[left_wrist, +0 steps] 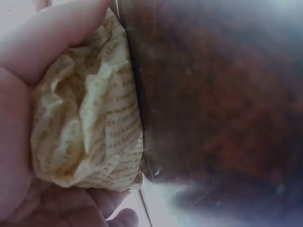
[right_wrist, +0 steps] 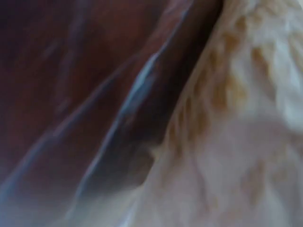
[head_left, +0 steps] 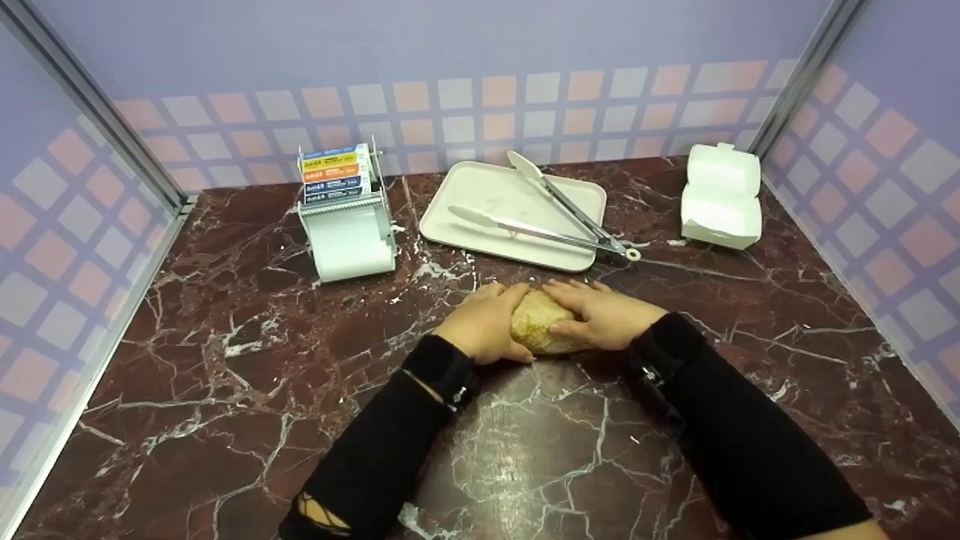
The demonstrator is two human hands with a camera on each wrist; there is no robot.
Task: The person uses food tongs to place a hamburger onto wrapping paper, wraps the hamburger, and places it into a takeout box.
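Note:
A bundle wrapped in crinkled, tan printed paper sits on the dark marble-look tabletop, between both hands. My left hand grips its left end. In the left wrist view, thumb and fingers curl round the paper wrap, which carries rows of brown lettering. From the other side my right hand holds the bundle, its fingers over the far edge and its thumb on the near face. The right wrist view shows the wrap close up and blurred. Whatever lies inside the paper is hidden.
Behind the hands, metal tongs lie spread across a cream tray. A dispenser with a white roll and several colourful boxes stands back left. An opened white foam box is back right. Tiled-pattern walls enclose the table.

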